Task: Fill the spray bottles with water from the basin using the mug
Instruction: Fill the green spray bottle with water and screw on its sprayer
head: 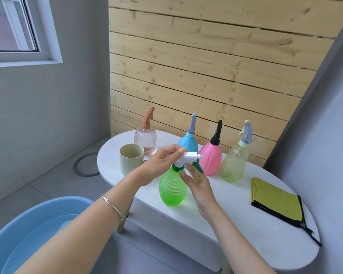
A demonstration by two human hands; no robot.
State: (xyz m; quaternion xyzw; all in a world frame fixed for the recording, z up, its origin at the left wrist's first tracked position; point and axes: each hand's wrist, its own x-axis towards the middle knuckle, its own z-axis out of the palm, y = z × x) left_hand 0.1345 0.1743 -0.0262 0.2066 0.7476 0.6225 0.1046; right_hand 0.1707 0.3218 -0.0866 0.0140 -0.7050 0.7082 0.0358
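My left hand pinched the white spray head on the green bottle, which stood mid-table. My right hand lay against its neck, fingers straight and apart. Mug stood just left. Basin, near left, held water.

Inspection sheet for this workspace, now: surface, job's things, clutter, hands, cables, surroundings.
Surface: white oval table, all bottles upright on it.
Job's things: green spray bottle at the front, white spray head at its neck; mug to its left; basin holding water on the floor, lower left; clear pink bottle, blue bottle, pink bottle and pale yellow bottle in a row behind.
Clutter: folded yellow cloth on the table's right end.
Hands: left hand grips the white spray head; right hand, fingers straight, against the green spray bottle's neck.
Cables: nothing seen.
Surroundings: wooden slat wall behind, window upper left, grey floor.
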